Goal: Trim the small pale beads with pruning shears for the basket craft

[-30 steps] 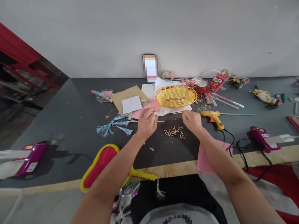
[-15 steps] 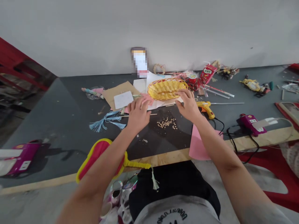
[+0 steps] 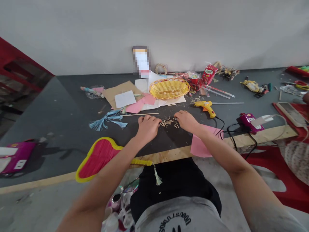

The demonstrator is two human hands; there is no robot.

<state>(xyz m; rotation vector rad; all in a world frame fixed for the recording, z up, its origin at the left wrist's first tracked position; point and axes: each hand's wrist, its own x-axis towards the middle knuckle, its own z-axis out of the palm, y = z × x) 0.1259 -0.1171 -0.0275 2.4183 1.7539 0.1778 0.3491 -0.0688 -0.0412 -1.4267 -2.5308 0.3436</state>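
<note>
Left hand (image 3: 147, 128) and right hand (image 3: 186, 121) beside scattered seeds (image 3: 169, 122)

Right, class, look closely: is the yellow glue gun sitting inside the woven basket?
No, the yellow glue gun lies on the dark tabletop, outside and to the right of the woven basket.

And here's the dark grey tabletop (image 3: 60, 129), plywood edging (image 3: 169, 153) along the near side! Dead centre, a loose scatter of pale seeds (image 3: 169, 122); just above it, a thin wooden stick (image 3: 142, 113) lying flat. Out to the left, a blue tassel (image 3: 106, 120) and brown kraft paper (image 3: 120, 91). To the right, a yellow hot glue gun (image 3: 204, 108), and a pink paper sheet (image 3: 205, 141) hanging over the edge!
</note>
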